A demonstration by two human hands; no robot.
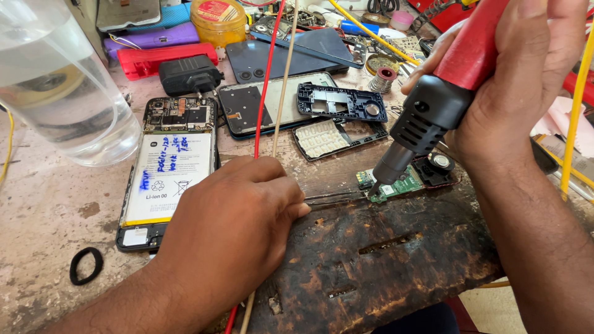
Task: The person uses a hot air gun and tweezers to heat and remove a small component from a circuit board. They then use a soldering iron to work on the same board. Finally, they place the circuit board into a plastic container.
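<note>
The right hand [520,80] has its fingers wrapped tight around the red handle of a hot-air gun [433,102], whose black vented head tilts down and left so that the nozzle tip sits just above the small green circuit board [396,185]. The left hand [238,213] is closed, knuckles up, fingers pinched on a pair of tweezers [334,197] that run right along the wood, their tips reaching the board's left edge. The board lies at the far edge of a charred wooden block [371,266], with a black round-speaker piece just beside it on the right. To the left of the left hand lies an opened phone with its white battery [167,176] exposed. Behind it are a keypad frame [340,102], a white keypad mat [320,138], a black charger [189,74] and a clear plastic bottle [59,86]. A black ring [85,266] lies on the worn benchtop [43,210].
</note>
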